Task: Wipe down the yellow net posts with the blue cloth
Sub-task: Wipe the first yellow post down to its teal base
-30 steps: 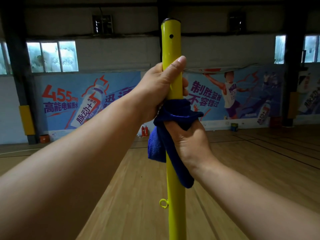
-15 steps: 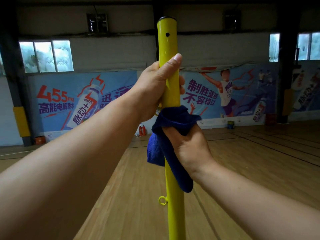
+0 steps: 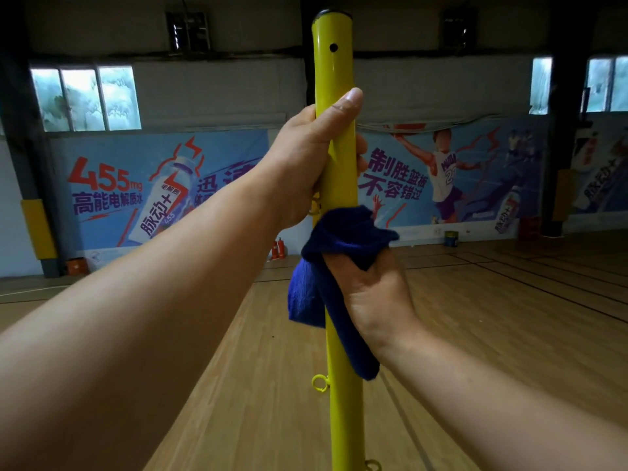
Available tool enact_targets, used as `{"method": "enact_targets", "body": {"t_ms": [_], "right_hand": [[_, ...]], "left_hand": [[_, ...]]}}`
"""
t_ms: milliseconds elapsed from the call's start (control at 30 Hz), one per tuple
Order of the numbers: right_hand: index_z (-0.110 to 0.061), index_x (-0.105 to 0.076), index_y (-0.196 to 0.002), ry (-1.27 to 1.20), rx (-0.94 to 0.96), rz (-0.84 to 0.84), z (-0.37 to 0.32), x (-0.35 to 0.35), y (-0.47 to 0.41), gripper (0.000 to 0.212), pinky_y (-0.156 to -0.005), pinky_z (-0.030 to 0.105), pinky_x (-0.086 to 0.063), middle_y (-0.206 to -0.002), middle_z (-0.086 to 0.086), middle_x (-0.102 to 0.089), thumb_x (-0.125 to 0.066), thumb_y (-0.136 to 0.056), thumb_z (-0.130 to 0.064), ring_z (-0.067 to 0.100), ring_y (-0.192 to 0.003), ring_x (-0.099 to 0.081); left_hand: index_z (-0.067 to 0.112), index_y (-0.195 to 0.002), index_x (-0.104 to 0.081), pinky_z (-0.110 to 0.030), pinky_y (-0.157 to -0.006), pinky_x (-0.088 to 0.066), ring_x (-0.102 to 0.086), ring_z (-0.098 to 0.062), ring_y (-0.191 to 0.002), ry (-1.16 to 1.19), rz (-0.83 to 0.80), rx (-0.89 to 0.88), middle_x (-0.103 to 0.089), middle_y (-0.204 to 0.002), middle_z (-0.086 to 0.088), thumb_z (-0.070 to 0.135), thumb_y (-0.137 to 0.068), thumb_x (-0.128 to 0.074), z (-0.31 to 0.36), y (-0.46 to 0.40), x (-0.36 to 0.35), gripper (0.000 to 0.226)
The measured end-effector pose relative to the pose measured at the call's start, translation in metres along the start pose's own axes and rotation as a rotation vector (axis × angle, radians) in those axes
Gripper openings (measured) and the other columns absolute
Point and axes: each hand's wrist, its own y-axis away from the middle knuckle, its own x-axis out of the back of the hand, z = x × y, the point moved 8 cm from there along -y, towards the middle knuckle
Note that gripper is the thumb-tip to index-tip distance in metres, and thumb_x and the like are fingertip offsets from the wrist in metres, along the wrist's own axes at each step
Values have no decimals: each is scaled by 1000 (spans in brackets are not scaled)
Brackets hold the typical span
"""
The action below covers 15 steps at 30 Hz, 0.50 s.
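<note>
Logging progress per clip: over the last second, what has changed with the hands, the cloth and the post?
Little has moved. The right hand, gripping the blue cloth around the yellow post, slid slightly down, so a strip of bare post now shows between it and the left hand. The left hand kept its grip near the top, thumb up along the post. The cloth's tail still hangs below the right hand.

We count one upright yellow metal net post [image 3: 339,185], gripped by two bare hands: the left hand [image 3: 306,161] above, the right hand [image 3: 373,294] below, with one dark blue terry cloth [image 3: 326,263]. Below both grips, two small yellow ring hooks [image 3: 320,383].
</note>
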Motion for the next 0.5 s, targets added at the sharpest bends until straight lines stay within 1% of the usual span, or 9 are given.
{"method": "enact_targets", "body": {"t_ms": [67, 133, 200, 300, 367, 433, 467, 500], "right_hand": [[-32, -74, -78, -10, -17, 9, 12, 6, 12, 19, -58, 17, -50, -69, -6, -70, -81, -61, -39, 5, -64, -66], [-29, -72, -76, -10, -37, 4, 24, 10, 22, 20, -56, 18, -49, -66, -5, -68, -81, -61, -39, 5, -60, -64], [-27, -71, -77, -17, -56, -3, 31, 13, 29, 24, -56, 19, -48, -66, -5, -67, -83, -59, -38, 5, -59, -62], [-21, -69, -86, -64, -87, -28, 40, 15, 39, 32, -58, 19, -50, -70, -3, -68, -85, -60, -32, 7, -62, -63], [-12, -65, -95, -107, -137, -21, 48, 17, 46, 40, -60, 20, -52, -73, -2, -70, -88, -62, -18, 9, -66, -65], [-7, -62, -98, -165, -193, 6, 59, 19, 53, 37, -61, 21, -53, -73, 0, -70, -84, -69, 1, 10, -66, -66], [-7, -61, -98, -172, -213, 15, 63, 20, 57, 38, -61, 22, -53, -73, 0, -69, -83, -69, 4, 10, -66, -65], [-7, -61, -99, -161, -218, 21, 66, 21, 59, 41, -60, 24, -53, -73, 0, -68, -84, -66, 1, 11, -65, -64]], "left_hand": [[12, -115, -52, -51, -91, -56, -64, -25, -81, -20, 4, -24, -64, -86, -7, 39, -99, -60, -1, 1, 0, 33], [12, -116, -53, -49, -88, -58, -66, -25, -82, -50, 7, -43, -65, -91, -8, 38, -100, -60, -2, 2, 1, 32], [14, -115, -55, -43, -81, -61, -69, -22, -81, -86, 4, -54, -68, -92, -7, 38, -99, -60, -1, 3, 2, 30], [19, -113, -55, -34, -69, -60, -72, -20, -77, -136, -7, -58, -72, -84, -3, 37, -96, -64, -3, 6, 3, 26], [17, -111, -55, -30, -66, -59, -73, -19, -74, -148, -10, -22, -73, -79, -2, 35, -92, -68, -15, 13, 2, 29], [14, -107, -57, -33, -69, -61, -73, -21, -73, -91, -4, 24, -73, -76, -3, 32, -90, -70, -34, 22, 1, 28], [11, -105, -58, -35, -71, -61, -72, -22, -73, -48, 8, 32, -73, -76, -4, 31, -90, -71, -41, 26, 1, 28], [9, -104, -60, -36, -71, -61, -72, -23, -73, -3, 22, 31, -73, -77, -6, 30, -90, -71, -45, 28, 1, 27]]}}
